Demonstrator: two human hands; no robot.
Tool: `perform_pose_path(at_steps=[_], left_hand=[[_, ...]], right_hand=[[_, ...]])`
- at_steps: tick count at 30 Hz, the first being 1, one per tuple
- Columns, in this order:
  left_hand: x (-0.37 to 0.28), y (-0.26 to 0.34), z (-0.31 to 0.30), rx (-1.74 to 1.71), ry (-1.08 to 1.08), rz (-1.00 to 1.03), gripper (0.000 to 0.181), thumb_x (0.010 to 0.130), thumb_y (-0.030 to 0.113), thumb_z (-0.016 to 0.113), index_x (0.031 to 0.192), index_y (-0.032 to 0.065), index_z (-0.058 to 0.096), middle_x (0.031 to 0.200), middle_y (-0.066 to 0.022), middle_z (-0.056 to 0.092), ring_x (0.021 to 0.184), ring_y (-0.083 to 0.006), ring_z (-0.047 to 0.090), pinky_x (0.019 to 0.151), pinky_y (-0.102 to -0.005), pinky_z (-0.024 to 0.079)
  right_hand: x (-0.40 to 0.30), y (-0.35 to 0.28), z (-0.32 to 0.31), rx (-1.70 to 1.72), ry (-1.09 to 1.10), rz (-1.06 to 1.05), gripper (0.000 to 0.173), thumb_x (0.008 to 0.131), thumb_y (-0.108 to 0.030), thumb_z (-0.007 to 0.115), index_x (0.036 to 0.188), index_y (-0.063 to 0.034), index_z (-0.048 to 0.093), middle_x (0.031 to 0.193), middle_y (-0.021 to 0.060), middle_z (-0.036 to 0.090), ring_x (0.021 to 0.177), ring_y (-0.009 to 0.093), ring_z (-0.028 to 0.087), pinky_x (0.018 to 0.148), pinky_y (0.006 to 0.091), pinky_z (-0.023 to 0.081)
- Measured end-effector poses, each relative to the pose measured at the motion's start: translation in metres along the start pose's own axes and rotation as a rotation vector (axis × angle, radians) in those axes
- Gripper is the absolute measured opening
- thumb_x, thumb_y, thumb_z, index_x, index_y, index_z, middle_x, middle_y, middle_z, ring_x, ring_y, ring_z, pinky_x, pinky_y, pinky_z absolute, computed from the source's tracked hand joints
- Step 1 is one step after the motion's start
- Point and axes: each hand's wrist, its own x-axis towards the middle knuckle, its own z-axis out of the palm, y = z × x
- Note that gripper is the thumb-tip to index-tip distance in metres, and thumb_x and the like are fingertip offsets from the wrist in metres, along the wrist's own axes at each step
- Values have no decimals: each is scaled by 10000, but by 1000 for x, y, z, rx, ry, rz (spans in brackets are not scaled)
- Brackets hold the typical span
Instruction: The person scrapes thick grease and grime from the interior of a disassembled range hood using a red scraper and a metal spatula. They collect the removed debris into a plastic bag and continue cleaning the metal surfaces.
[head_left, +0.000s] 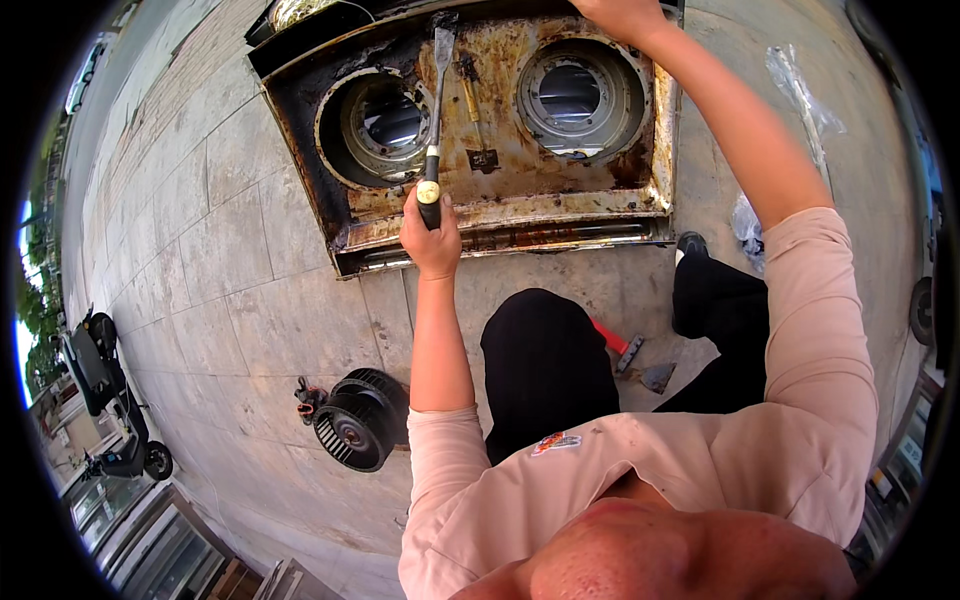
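My left hand (431, 238) grips the black and cream handle of a long flat-bladed scraper (437, 105). Its blade points away from me, over the back wall of a range hood housing (375, 206). Brown grease and rust coat this metal housing, which has a left round opening (330, 150) and a right round opening (634, 97). Between them runs a yellowish grimy strip (471, 101). At the housing's far right edge is my right hand (622, 16), partly cut off by the picture's top; its fingers are hidden, so its hold cannot be told.
Black blower wheels (364, 420) lie on the paved ground at left, beside small dark and orange parts (309, 400). Near my knee rest a red-handled scraper (616, 339) and a grey triangular piece (658, 377). Clear plastic wrapping (802, 90) lies right; a scooter (112, 397) stands far left.
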Motion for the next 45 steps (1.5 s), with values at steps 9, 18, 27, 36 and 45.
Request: perform_pose_path(at_steps=[9,18,27,36,45], left_hand=[[45,111,56,-319,-339,388,378,803,3,681,1144,-50,527,1047,-169,640,871,-190,619,815,-302,485],[-26,276,218,-322,-877,1003,474,676,33,654,1140,76,568,758,-78,590,597,-266,595,522,-356,481],[-93,279,293,-114,-1151,1194,454,716,93,646,1159,134,557,774,-74,577,624,-275,598,541,-391,486],[-98,283,309,-164,-1270,951,354,793,136,642,1135,122,553,850,-126,637,692,-346,617,580,-426,492],[-90,283,296,-85,-1368,680,304,830,185,633,1113,128,542,834,-167,647,706,-383,619,586,-448,489]], right_hand=[[-222,145,-210,-204,-48,567,664,767,-229,661,1355,-43,414,1281,223,508,1202,364,468,1040,404,355],[-480,132,-252,-18,93,1375,274,838,-186,603,1049,-15,637,852,79,662,677,167,610,653,312,490],[-560,131,-159,832,279,2022,399,892,-187,556,1233,12,497,1158,113,588,978,217,627,785,353,507],[-543,186,-58,1250,444,2083,501,906,-226,570,1313,6,393,1169,138,542,1133,269,536,936,418,443],[-536,214,-48,1682,1289,1755,232,921,-144,511,1137,-64,487,1035,133,581,915,282,580,810,448,490]])
